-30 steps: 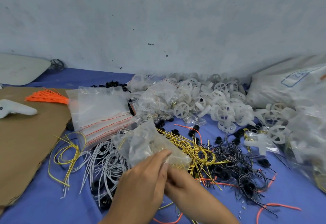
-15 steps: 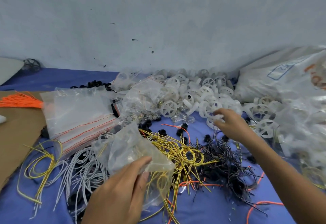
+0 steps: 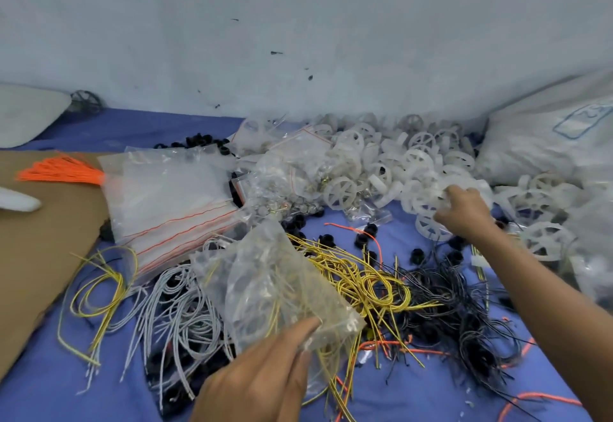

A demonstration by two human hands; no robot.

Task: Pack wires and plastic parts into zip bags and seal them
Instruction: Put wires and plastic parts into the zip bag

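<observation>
Far left: brown cardboard sheet [image 3: 43, 255] flat on the blue cloth [image 3: 126, 128], bearing a bundle of orange wires [image 3: 61, 171] at its far edge and a white object [image 3: 18, 202] cut off by the frame.

Just right of the cardboard: stack of empty zip bags [image 3: 169, 202] with red seal lines, lying flat, near corner over the white wires [image 3: 185, 308]. In front of the stack: 1 loose coil of yellow wire [image 3: 117, 284], touching the heap of white wires.

Centre foreground: left hand [image 3: 262, 378], thumb and fingers clamped on the near edge of 1 clear zip bag [image 3: 265, 289]. Bag held up over the wire heaps, crumpled. Yellow strands seen through the film; inside or behind, cannot tell.

Right of the bag: tangle of yellow wires [image 3: 365, 282], then black wires [image 3: 471, 305], with black plastic rings [image 3: 363, 239] scattered just beyond.

Far centre, against the wall: pile of white plastic wheels [image 3: 391, 162]. Right hand [image 3: 466, 212] at the pile's near right edge, fingers curled down among the wheels. Blurred; hold on a wheel cannot be told.

Far right: large white sack [image 3: 544, 146] against the wall.
</observation>
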